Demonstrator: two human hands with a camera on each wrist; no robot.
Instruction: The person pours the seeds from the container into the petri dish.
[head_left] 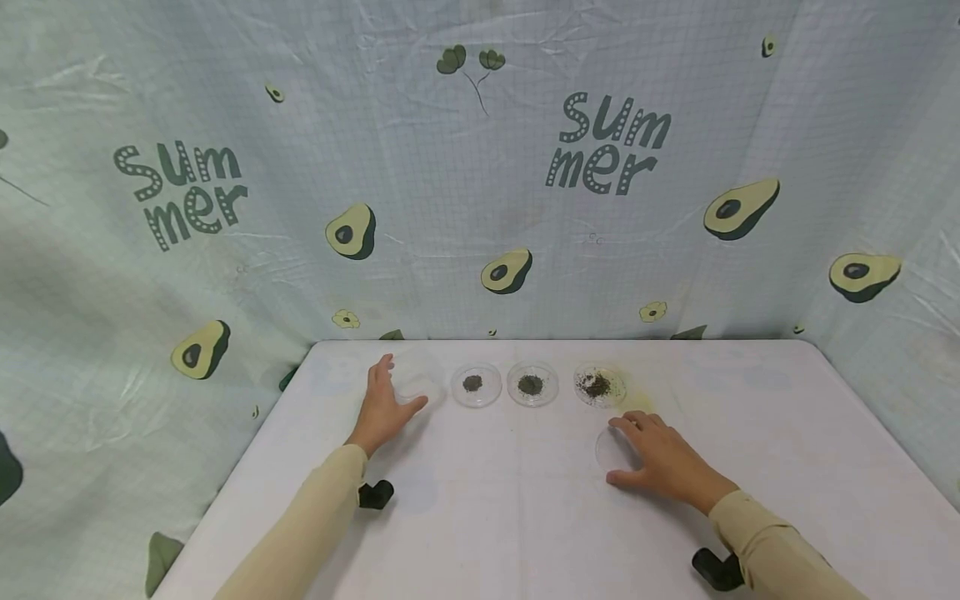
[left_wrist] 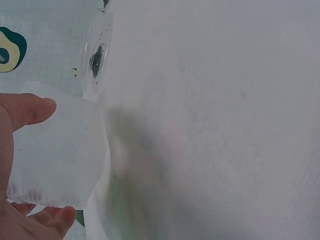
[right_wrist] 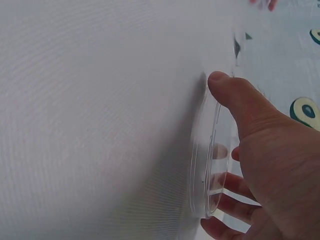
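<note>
A translucent whitish container (left_wrist: 70,150) stands at the left end of a row of dishes, faint against the cloth in the head view. My left hand (head_left: 386,408) reaches around it with thumb and fingers spread wide. In the left wrist view the thumb overlaps its side, and the fingertips are right at its lower edge. Toward the right, my right hand (head_left: 656,457) holds a clear petri dish (right_wrist: 202,165) by its rim, thumb on one side and fingers on the other. Some of those fingers show through the clear wall.
Three clear dishes with dark, crumbly dried bits line the back of the table: a left dish (head_left: 476,401), a middle dish (head_left: 532,401) and a right dish (head_left: 617,385). A white cloth (head_left: 510,517) covers the table. Behind hangs an avocado-print curtain (head_left: 450,183).
</note>
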